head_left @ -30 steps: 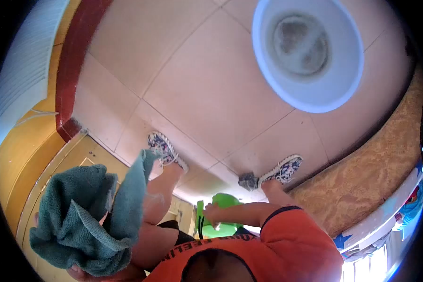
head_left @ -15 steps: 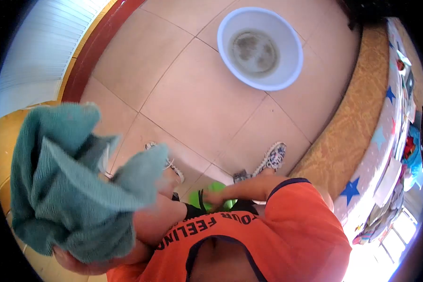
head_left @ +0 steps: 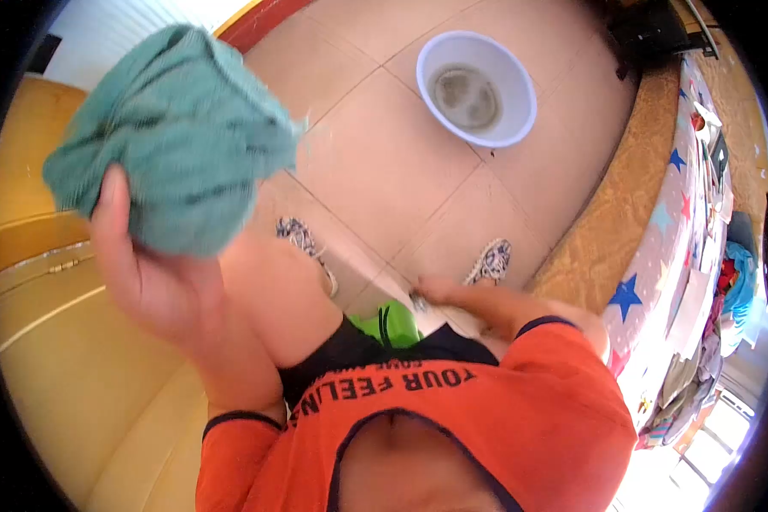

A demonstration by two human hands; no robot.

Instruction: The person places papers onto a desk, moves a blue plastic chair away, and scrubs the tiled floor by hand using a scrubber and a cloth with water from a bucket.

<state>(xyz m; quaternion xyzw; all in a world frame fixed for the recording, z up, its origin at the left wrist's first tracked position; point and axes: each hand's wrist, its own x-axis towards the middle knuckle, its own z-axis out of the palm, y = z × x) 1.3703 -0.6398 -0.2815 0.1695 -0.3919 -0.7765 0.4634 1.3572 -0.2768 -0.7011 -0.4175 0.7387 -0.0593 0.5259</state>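
My left hand [head_left: 158, 286] is raised at the left, its thumb pressed on a bunched teal cloth [head_left: 188, 145]. The cloth looks like a small towel and hides most of the fingers. My right hand [head_left: 438, 290] reaches low between my legs, near my shoe [head_left: 491, 260] and a small greyish thing by its fingertips. Its fingers are too small and unclear to read. A bright green item [head_left: 388, 324] with black cords lies at my black shorts.
A pale blue basin [head_left: 520, 111] with murky water stands on the tiled floor [head_left: 358, 162]. To the right runs a bed edge with a star-patterned sheet [head_left: 648, 290] and piled clothes. A yellow wooden surface [head_left: 68, 341] is at the left.
My left hand has lifted the teal cloth up and forward, and the cloth is more bunched. My right hand has moved off the green item, forward and to the right.
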